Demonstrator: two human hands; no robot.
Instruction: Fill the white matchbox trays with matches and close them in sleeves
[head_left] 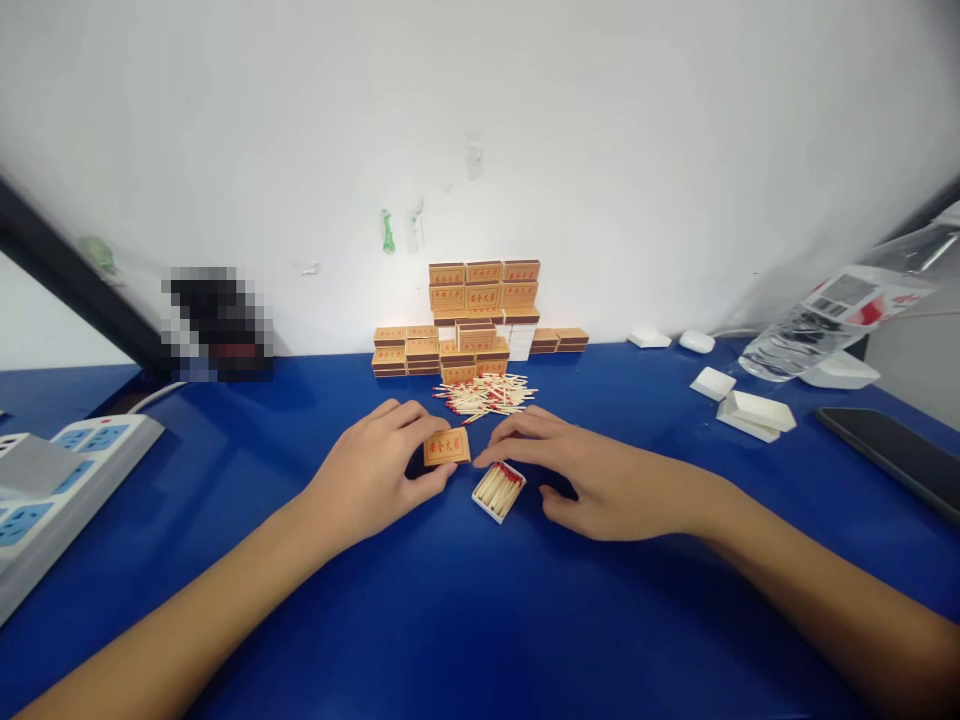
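My left hand (382, 465) grips an orange matchbox sleeve (447, 447) with red lettering between thumb and fingers, low over the blue table. To its right lies a small white matchbox tray (498, 496) filled with red-tipped matches. Over the tray's right side hovers my right hand (600, 470), thumb and fingers apart with nothing between them. Behind both hands a loose heap of matches (487, 395) is spread out. At the wall stand stacked matchboxes (484, 297), the tallest pile in the middle.
A white power strip (97, 470) sits at the left edge. On the right are a plastic bottle (810, 320) lying tilted, a dark phone (892, 450), open white cases (757, 412) and a small white rounded object (697, 342). A pale wall (315, 130) bounds the blue table (465, 620).
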